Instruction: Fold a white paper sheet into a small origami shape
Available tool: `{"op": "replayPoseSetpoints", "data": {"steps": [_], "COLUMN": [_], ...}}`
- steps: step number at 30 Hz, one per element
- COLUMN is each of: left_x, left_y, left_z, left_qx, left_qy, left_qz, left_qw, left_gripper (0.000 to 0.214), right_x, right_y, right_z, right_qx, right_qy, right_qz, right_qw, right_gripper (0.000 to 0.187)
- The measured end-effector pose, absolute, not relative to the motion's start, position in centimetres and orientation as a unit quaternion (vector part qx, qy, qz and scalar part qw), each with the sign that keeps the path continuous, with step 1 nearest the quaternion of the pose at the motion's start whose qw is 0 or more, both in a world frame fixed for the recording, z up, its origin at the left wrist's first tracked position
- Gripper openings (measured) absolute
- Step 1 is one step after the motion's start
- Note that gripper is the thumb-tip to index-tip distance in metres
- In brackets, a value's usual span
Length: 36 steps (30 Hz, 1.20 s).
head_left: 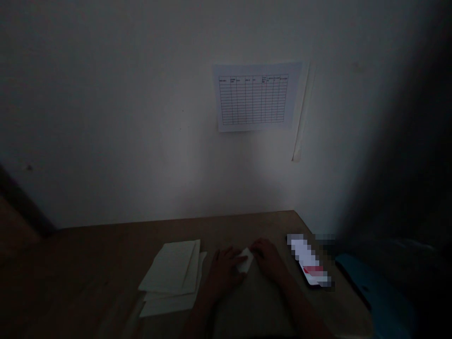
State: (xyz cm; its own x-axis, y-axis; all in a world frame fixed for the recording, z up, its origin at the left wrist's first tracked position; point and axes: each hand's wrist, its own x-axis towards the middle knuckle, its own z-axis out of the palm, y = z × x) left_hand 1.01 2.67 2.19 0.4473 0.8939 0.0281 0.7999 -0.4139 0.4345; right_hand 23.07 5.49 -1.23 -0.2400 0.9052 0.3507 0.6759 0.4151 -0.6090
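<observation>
My left hand (224, 270) and my right hand (268, 259) rest close together on the wooden table (106, 254). Between their fingertips lies a small white folded piece of paper or cloth (246, 260), its material hard to tell in the dim light. Both hands touch it and hide part of it. To the left of my left hand sits a stack of cream folded sheets (171, 278), not touched by either hand.
A smartphone (309, 261) with a blurred, lit screen lies on the table, right of my right hand. A blue object (374, 296) stands beyond the table's right side. A gridded paper chart (256, 96) hangs on the wall behind the table.
</observation>
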Motion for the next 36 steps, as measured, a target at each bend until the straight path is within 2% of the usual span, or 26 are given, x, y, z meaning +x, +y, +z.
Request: {"op": "replayPoseSetpoints", "data": {"steps": [12,19,27,33,36], "left_x": [1.1,0.8,0.7,0.6,0.7], "left_y": [2.5,2.7,2.7,2.9,2.9], "left_z": [1.8,1.7,1.6,0.7,0.8], "left_qx": [0.834,0.847,0.848,0.847,0.839], "left_qy": [0.505,0.492,0.490,0.490,0.498], "left_qz": [0.151,0.121,0.120,0.148,0.163], "left_qw": [0.163,0.162,0.159,0.145,0.145], "left_gripper": [0.052,0.046,0.047,0.044,0.043], "right_x": [22.7,22.6,22.4,22.4,22.5], "right_y": [4.9,3.9,3.1,2.3,2.4], "right_z": [-0.3,0.0,0.7,1.1,0.9], "right_qx": [-0.519,-0.527,-0.529,-0.524,-0.521], "right_qy": [-0.777,-0.775,-0.783,-0.787,-0.785], "right_qz": [0.165,0.189,0.195,0.196,0.198], "right_qw": [0.316,0.292,0.264,0.260,0.269], "right_gripper": [0.025,0.039,0.063,0.072,0.068]}}
